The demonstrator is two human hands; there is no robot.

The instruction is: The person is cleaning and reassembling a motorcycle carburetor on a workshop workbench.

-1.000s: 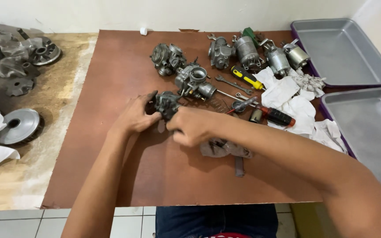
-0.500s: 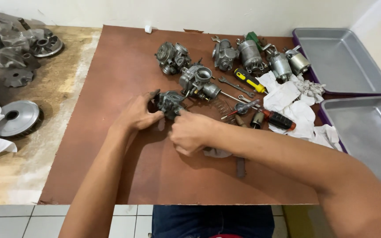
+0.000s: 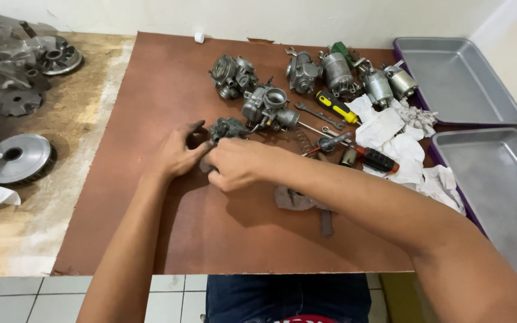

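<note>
A small grimy grey carburetor (image 3: 227, 128) rests on the brown board (image 3: 151, 107), gripped between both hands. My left hand (image 3: 178, 152) wraps its left side with a dirty thumb raised. My right hand (image 3: 237, 164) closes on its lower right side, forearm crossing from the lower right. Whether a tool is in the right hand is hidden. Another carburetor (image 3: 267, 107) lies just behind, and a third (image 3: 233, 75) farther back.
Metal parts (image 3: 339, 72), a yellow-handled screwdriver (image 3: 336, 107), a red-black screwdriver (image 3: 378, 158), wrenches, a spring and white rags (image 3: 390, 131) lie at right. Two grey trays (image 3: 462, 84) sit far right. Clutch discs (image 3: 16, 158) are at left.
Both hands stay on the small carburetor. The view has shifted slightly, and the right hand has drawn in a little closer to the left.
</note>
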